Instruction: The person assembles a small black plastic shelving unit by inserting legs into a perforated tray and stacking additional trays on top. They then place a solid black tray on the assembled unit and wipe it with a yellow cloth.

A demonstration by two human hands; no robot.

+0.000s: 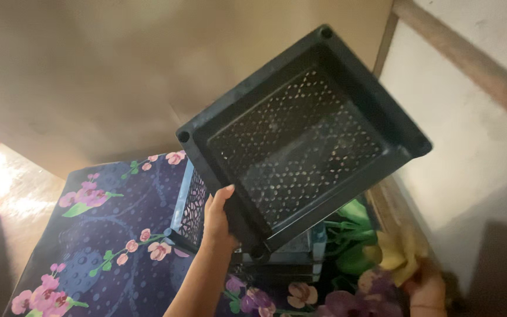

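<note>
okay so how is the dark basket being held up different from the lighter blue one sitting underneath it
The dark basket is near black; the blue basket is pale blue. The dark basket is lifted and tilted, its open inside facing the camera, gripped at the rim by the left hand; the blue basket sits on the floral cloth, mostly hidden behind it. The dark basket shows its perforated bottom; the blue basket shows only a side wall. Both are plastic with cut-out lattice patterns.

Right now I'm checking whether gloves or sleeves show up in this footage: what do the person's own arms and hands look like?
The left hand and its forearm are bare: no glove, sleeve, ring or watch shows. The right hand is blurred at the lower edge; it looks bare too, but nothing worn can be made out.
</note>
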